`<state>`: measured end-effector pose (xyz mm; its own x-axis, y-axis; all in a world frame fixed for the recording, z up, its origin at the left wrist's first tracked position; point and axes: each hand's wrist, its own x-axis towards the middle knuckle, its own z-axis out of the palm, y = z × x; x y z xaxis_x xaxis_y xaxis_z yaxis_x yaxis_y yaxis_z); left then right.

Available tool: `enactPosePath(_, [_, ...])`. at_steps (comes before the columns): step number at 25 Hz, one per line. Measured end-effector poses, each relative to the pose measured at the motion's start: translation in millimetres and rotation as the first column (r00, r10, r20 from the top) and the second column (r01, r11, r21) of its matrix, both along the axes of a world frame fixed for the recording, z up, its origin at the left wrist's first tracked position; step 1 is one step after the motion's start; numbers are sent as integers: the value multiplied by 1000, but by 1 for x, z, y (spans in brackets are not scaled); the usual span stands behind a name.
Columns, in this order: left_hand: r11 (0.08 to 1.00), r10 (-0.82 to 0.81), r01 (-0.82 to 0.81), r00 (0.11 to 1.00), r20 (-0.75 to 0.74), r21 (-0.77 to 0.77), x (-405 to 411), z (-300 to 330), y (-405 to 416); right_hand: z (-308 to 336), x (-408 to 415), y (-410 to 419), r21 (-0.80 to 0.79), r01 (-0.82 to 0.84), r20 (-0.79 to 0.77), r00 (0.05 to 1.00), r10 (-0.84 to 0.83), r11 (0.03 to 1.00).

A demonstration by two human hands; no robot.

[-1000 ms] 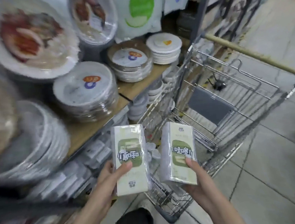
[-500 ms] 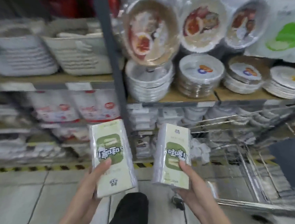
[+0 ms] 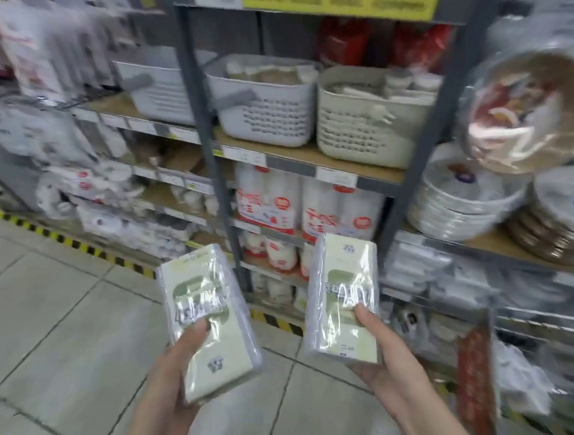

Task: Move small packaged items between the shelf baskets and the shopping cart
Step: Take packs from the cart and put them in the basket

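Gripping one film-wrapped tissue pack each: left hand (image 3: 174, 373) round the left tissue pack (image 3: 209, 321), right hand (image 3: 382, 350) round the right tissue pack (image 3: 342, 298), thumbs on top. Probably light, squashy, slick-wrapped; best held across the lower half. Shelf baskets (image 3: 266, 98) above and beyond both hands.

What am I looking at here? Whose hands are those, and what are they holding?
A person wears a camera on their head, so you see what they see, looking down at their own hands in a shop. The left hand holds one green-and-white wrapped pack, thumb on its front. The right hand holds a matching pack. Ahead is a shelf with a grey basket and a beige basket, both with small things inside. To the right sit stacks of wrapped disposable plates. The picture is a bit blurry.
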<state>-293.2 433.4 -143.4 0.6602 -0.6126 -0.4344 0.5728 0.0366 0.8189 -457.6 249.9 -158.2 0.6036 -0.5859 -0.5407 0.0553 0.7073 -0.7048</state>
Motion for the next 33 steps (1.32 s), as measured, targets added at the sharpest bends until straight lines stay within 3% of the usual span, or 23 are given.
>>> enactPosePath(8, [999,36,-35,998,54,-8,179,30,95,27,214,82,-15,-148,57,987,149,989])
enactPosePath(14, [1000,19,-21,997,69,20,282,45,102,38,309,92,-47,-174,78,981,177,984])
enactPosePath(20, [999,21,-28,987,159,41,385,57,49,52,403,38,-253,-155,-5,987,159,955])
enactPosePath(24, [996,11,-30,977,211,90,470,66,10,69,480,-12,-463,-128,-6,990,141,877])
enactPosePath(26, [995,15,-38,973,232,97,512,74,-9,80,521,-41,-637,-100,-50,995,88,765])
enactPosePath(29, [992,68,-95,958,278,84,562,78,-36,105,568,-79,-887,-138,-126,990,58,441])
enactPosePath(33, [995,53,-77,951,305,66,611,81,-76,127,610,-111,-975,-195,-195,981,15,106])
